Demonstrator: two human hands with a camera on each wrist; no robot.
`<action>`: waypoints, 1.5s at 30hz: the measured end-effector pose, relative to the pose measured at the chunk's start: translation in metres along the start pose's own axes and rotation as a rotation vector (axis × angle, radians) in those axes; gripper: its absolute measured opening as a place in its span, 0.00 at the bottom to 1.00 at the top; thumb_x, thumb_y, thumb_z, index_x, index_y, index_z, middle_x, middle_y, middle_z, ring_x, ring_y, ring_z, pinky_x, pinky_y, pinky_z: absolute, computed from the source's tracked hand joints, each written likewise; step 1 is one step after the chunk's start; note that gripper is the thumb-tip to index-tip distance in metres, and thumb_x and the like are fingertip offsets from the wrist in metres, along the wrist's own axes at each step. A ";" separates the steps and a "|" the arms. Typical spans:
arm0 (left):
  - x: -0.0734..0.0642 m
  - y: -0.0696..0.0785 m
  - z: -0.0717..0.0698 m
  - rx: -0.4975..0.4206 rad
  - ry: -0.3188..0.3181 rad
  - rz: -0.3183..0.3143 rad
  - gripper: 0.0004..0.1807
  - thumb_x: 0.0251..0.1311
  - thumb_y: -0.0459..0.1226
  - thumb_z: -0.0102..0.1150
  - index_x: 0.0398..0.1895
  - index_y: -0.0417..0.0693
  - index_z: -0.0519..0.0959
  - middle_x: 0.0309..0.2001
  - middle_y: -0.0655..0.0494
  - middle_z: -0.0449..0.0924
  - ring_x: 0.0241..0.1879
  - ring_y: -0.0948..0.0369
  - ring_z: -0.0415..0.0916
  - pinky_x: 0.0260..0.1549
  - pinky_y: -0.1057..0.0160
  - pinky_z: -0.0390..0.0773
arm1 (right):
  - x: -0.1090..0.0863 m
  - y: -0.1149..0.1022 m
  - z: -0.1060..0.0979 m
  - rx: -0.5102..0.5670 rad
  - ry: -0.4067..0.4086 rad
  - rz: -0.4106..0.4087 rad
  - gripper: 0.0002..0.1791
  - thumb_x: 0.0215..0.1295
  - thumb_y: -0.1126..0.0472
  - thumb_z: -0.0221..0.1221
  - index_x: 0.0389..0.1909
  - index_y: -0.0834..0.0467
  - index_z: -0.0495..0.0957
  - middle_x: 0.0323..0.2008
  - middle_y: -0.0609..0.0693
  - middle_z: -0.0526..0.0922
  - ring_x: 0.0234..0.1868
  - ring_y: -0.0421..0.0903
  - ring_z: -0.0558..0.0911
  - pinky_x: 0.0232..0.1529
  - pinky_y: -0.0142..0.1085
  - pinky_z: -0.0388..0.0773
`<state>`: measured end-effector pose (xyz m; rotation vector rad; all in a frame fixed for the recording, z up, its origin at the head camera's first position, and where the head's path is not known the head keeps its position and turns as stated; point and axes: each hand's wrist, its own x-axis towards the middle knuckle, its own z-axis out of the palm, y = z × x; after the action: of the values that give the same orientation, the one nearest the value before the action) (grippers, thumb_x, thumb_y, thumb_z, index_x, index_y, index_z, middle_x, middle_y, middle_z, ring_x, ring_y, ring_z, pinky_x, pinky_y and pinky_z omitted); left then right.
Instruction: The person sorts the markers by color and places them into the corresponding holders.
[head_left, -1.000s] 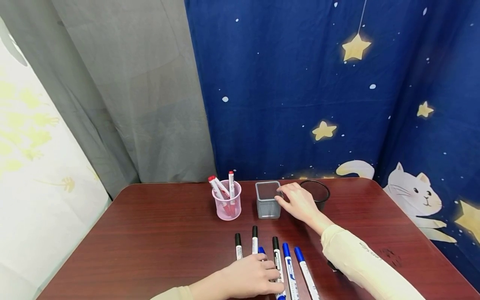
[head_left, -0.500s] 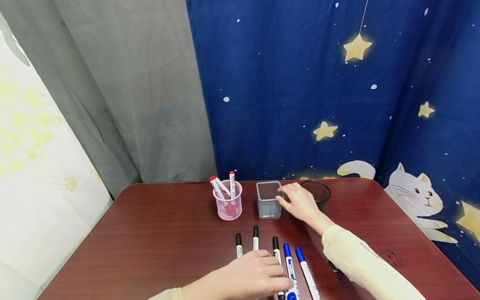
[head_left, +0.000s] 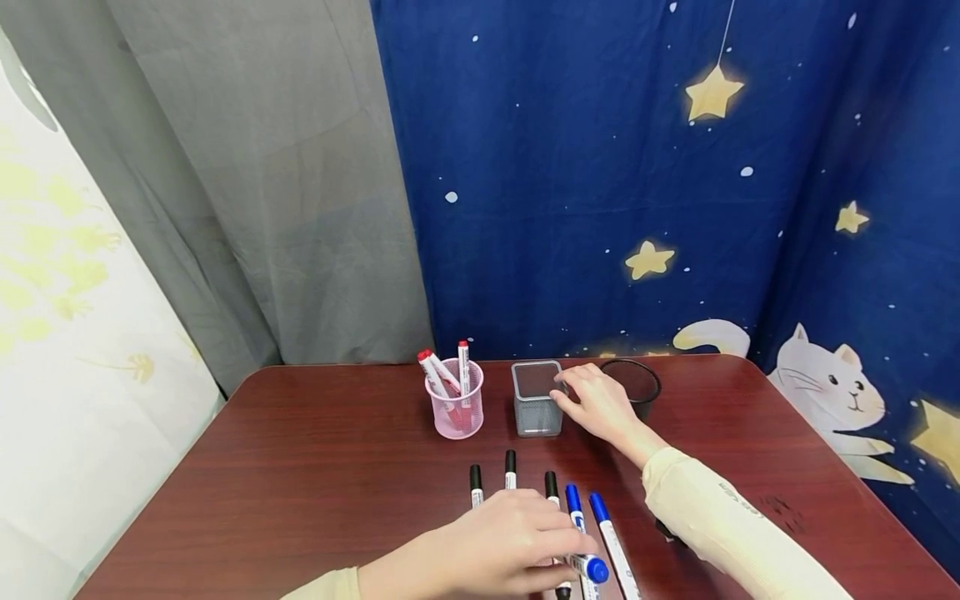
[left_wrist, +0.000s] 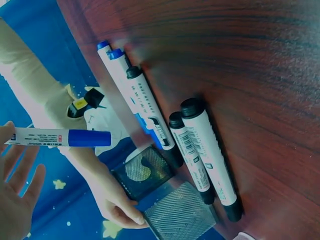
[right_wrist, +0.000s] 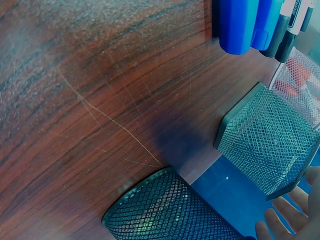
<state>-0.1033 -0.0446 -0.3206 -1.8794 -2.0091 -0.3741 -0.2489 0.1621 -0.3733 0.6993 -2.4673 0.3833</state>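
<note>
My left hand [head_left: 517, 542] pinches a blue-capped whiteboard marker [left_wrist: 60, 137] between thumb and fingers, raised over the table. In the head view the marker's blue end points right. Under and around that hand lie several black-capped markers [head_left: 552, 483] and blue-capped markers [head_left: 613, 542], partly hidden. Farther back, my right hand [head_left: 600, 408] touches the rim of a square grey mesh pen holder [head_left: 537, 418] at its right side, fingers relaxed. No pens show in this holder. A round black mesh pen holder [right_wrist: 170, 210] stands just right of that hand, partly covered by it.
A round pink mesh pen holder [head_left: 457, 423] with several red-capped markers [head_left: 463, 367] stands left of the grey one. The brown table [head_left: 315, 467] ends at a back edge against grey and blue curtains [head_left: 570, 167]. Dark scribbles [head_left: 782, 514] mark the table at right.
My left hand has shifted slightly right and up, and the blue-capped marker in it has risen from among the others and turned rightward. The right hand stays at the grey holder.
</note>
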 end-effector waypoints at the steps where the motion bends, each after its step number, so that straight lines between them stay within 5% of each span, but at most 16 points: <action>1: 0.000 -0.001 -0.001 -0.002 0.013 -0.005 0.14 0.56 0.43 0.55 0.45 0.54 0.75 0.37 0.68 0.76 0.37 0.74 0.69 0.41 0.79 0.63 | 0.000 0.000 0.000 0.002 0.002 -0.001 0.14 0.56 0.51 0.57 0.38 0.55 0.79 0.38 0.49 0.79 0.44 0.47 0.74 0.37 0.42 0.73; 9: 0.005 -0.006 -0.013 -0.162 0.054 -0.109 0.14 0.55 0.40 0.55 0.45 0.49 0.76 0.38 0.63 0.78 0.40 0.74 0.70 0.42 0.78 0.65 | 0.002 0.001 0.000 0.009 0.007 -0.003 0.14 0.56 0.51 0.57 0.38 0.55 0.78 0.37 0.49 0.79 0.44 0.47 0.74 0.37 0.42 0.73; 19: 0.008 -0.022 -0.027 -0.377 0.223 -0.195 0.15 0.51 0.33 0.59 0.44 0.42 0.74 0.36 0.58 0.78 0.38 0.75 0.70 0.40 0.75 0.69 | 0.001 0.000 0.000 -0.001 0.009 0.002 0.14 0.55 0.51 0.59 0.37 0.55 0.79 0.38 0.49 0.79 0.43 0.47 0.74 0.37 0.42 0.73; 28: 0.007 -0.041 -0.034 -0.531 0.300 -0.382 0.13 0.52 0.31 0.58 0.43 0.41 0.74 0.32 0.57 0.78 0.32 0.71 0.74 0.33 0.70 0.74 | -0.001 -0.001 -0.001 0.000 0.005 0.007 0.14 0.55 0.51 0.59 0.37 0.55 0.78 0.38 0.50 0.79 0.43 0.47 0.74 0.37 0.42 0.73; 36: 0.008 -0.063 -0.039 -0.483 0.308 -0.549 0.14 0.54 0.33 0.58 0.45 0.41 0.74 0.34 0.57 0.78 0.33 0.67 0.75 0.35 0.67 0.73 | -0.002 -0.001 0.000 0.002 0.010 0.008 0.14 0.54 0.51 0.60 0.37 0.55 0.79 0.37 0.49 0.79 0.42 0.47 0.74 0.37 0.42 0.73; 45: 0.017 -0.074 -0.054 -0.479 0.359 -0.620 0.11 0.53 0.28 0.57 0.40 0.36 0.73 0.33 0.47 0.78 0.32 0.57 0.76 0.35 0.60 0.74 | -0.001 -0.001 0.001 -0.007 0.026 -0.001 0.12 0.54 0.52 0.59 0.35 0.55 0.79 0.36 0.48 0.79 0.41 0.46 0.75 0.35 0.41 0.74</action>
<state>-0.1732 -0.0584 -0.2611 -1.2162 -2.3258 -1.3526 -0.2483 0.1614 -0.3747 0.6879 -2.4431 0.3806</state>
